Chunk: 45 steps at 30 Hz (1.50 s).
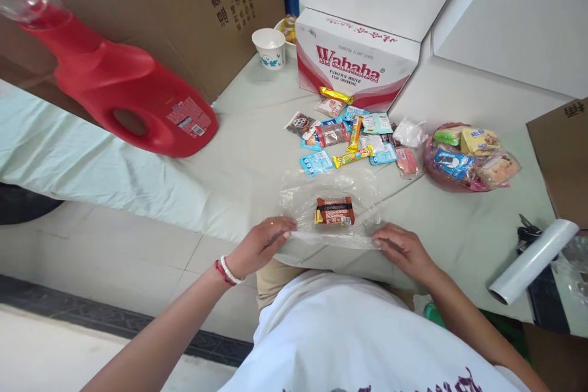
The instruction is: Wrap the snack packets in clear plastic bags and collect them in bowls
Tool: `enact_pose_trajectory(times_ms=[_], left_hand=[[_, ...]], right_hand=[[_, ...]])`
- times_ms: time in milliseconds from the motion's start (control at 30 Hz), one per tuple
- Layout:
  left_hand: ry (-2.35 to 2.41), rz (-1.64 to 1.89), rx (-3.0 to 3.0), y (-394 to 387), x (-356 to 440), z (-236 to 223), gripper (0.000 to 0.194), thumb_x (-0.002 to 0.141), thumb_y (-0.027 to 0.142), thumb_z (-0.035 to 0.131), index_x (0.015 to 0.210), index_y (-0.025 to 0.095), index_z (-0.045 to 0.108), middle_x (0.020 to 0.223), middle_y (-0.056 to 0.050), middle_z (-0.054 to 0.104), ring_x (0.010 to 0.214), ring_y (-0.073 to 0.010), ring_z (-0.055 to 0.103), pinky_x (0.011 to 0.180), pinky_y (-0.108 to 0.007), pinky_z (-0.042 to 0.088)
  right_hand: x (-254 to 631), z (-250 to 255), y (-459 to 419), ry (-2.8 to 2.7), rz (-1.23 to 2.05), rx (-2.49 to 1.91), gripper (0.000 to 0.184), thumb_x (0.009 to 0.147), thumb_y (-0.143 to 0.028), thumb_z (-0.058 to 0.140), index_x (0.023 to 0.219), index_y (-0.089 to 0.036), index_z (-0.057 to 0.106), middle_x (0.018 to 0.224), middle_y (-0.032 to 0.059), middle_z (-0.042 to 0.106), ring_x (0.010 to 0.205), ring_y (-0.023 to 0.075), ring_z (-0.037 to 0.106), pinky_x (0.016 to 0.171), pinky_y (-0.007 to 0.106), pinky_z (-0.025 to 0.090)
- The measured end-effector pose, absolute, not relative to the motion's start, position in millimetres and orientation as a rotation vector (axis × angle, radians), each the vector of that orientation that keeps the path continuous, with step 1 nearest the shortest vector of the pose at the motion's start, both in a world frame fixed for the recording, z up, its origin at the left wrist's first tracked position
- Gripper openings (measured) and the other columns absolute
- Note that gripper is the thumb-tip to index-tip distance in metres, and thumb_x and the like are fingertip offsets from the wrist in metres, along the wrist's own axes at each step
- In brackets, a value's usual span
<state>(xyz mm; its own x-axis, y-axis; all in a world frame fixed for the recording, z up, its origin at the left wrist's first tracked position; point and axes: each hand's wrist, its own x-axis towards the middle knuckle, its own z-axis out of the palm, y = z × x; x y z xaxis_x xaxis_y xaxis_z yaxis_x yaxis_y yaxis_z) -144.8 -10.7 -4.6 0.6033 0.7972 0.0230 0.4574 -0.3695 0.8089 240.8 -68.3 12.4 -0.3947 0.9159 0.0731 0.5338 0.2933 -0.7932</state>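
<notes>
A sheet of clear plastic film [294,187] lies on the cloth-covered table in front of me. On it rests a brown wrapped snack [335,211] with a yellow corner. My left hand [267,239] pinches the near left edge of the film, thumb against fingers. At the near right edge, my right hand [402,248] grips the film the same way. Between the two hands the near edge is stretched nearly straight and raised a little. Neither hand touches the snack.
Beyond the film lie several small packaged snacks [333,133], before a Wahaha carton [358,61]. A filled snack bowl [434,162] and a film roll [533,262] are at right. A large red bottle [151,86] and a paper cup [269,49] stand farther left.
</notes>
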Motion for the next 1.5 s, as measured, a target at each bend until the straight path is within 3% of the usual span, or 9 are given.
enact_pose_trajectory(times_ms=[133, 333, 467, 633, 767, 967, 1367, 1433, 1500], left_hand=[[1.251, 0.519, 1.883, 14, -134, 10, 0.038, 0.1, 0.05, 0.042, 0.088, 0.02, 0.062, 0.078, 0.0, 0.068, 0.071, -0.015, 0.061, 0.068, -0.026, 0.047], [1.662, 0.418, 1.859, 50, -104, 0, 0.037, 0.095, 0.049, 0.046, 0.07, 0.022, 0.047, 0.06, 0.002, 0.05, 0.059, -0.0151, 0.048, 0.058, -0.027, 0.028], [1.85, 0.266, 1.893, 51, -91, -6, 0.033, 0.097, 0.046, 0.046, 0.075, 0.022, 0.052, 0.07, -0.003, 0.06, 0.068, -0.0204, 0.057, 0.058, -0.03, 0.024], [1.973, 0.362, 1.877, 41, -82, -7, 0.034, 0.095, 0.047, 0.053, 0.115, 0.02, 0.059, 0.111, -0.01, 0.066, 0.096, -0.0257, 0.066, 0.066, -0.032, 0.04], [2.061, 0.335, 1.871, 40, -78, -8, 0.061, 0.091, 0.051, 0.061, 0.14, 0.019, 0.048, 0.133, -0.014, 0.057, 0.107, -0.0288, 0.066, 0.071, -0.035, 0.048], [2.014, 0.26, 1.891, 43, -76, -9, 0.021, 0.093, 0.042, 0.06, 0.097, 0.022, 0.063, 0.105, -0.008, 0.065, 0.1, -0.0269, 0.065, 0.069, -0.033, 0.046], [1.939, 0.481, 1.835, 42, -79, -16, 0.009, 0.088, 0.027, 0.061, 0.082, 0.022, 0.056, 0.094, -0.007, 0.066, 0.1, -0.0263, 0.06, 0.083, -0.036, 0.047], [1.86, 0.609, 1.756, 41, -84, -19, 0.007, 0.083, 0.022, 0.063, 0.088, 0.022, 0.058, 0.09, -0.005, 0.066, 0.096, -0.0245, 0.06, 0.086, -0.036, 0.047], [1.775, 0.706, 1.68, 41, -90, -20, 0.029, 0.079, 0.019, 0.064, 0.108, 0.02, 0.059, 0.089, -0.003, 0.067, 0.091, -0.0226, 0.061, 0.087, -0.036, 0.048]], right_hand=[[247, 31, -31, -1.899, 1.086, -1.384, 0.026, 0.099, -0.043, 0.057, 0.101, -0.023, 0.072, 0.087, 0.0034, 0.071, 0.079, 0.0172, 0.065, 0.074, 0.028, 0.05], [251, 29, 32, -1.997, 1.059, -1.908, 0.032, 0.094, -0.045, 0.055, 0.095, -0.018, 0.072, 0.074, 0.0023, 0.068, 0.065, 0.017, 0.058, 0.062, 0.027, 0.042], [227, 40, 66, -2.261, 0.498, -2.008, 0.031, 0.095, -0.033, 0.054, 0.117, -0.017, 0.07, 0.105, 0.0119, 0.073, 0.092, 0.024, 0.064, 0.078, 0.031, 0.045], [165, 32, 102, -2.543, 0.523, -1.752, 0.064, 0.088, -0.039, 0.071, 0.144, -0.011, 0.054, 0.129, 0.019, 0.067, 0.121, 0.0328, 0.056, 0.095, 0.036, 0.043], [145, 21, 117, -2.555, 0.702, -1.829, 0.026, 0.087, -0.025, 0.07, 0.11, -0.015, 0.072, 0.093, 0.0105, 0.072, 0.093, 0.0258, 0.062, 0.078, 0.031, 0.041], [156, 39, 104, -2.439, 0.894, -1.385, 0.006, 0.086, -0.019, 0.063, 0.09, -0.017, 0.068, 0.091, 0.0037, 0.059, 0.073, 0.0142, 0.052, 0.068, 0.024, 0.037], [152, 26, 48, -2.176, 1.281, -1.432, 0.025, 0.087, -0.028, 0.063, 0.11, -0.022, 0.058, 0.069, -0.0074, 0.048, 0.061, 0.0132, 0.047, 0.061, 0.025, 0.034], [152, 22, 45, -2.064, 1.289, -1.485, 0.034, 0.086, -0.025, 0.061, 0.119, -0.021, 0.056, 0.071, -0.0071, 0.048, 0.063, 0.014, 0.049, 0.062, 0.026, 0.038], [152, 19, 40, -1.991, 1.257, -1.525, 0.047, 0.084, -0.022, 0.062, 0.13, -0.02, 0.054, 0.075, -0.0058, 0.051, 0.066, 0.0145, 0.051, 0.066, 0.027, 0.042]])
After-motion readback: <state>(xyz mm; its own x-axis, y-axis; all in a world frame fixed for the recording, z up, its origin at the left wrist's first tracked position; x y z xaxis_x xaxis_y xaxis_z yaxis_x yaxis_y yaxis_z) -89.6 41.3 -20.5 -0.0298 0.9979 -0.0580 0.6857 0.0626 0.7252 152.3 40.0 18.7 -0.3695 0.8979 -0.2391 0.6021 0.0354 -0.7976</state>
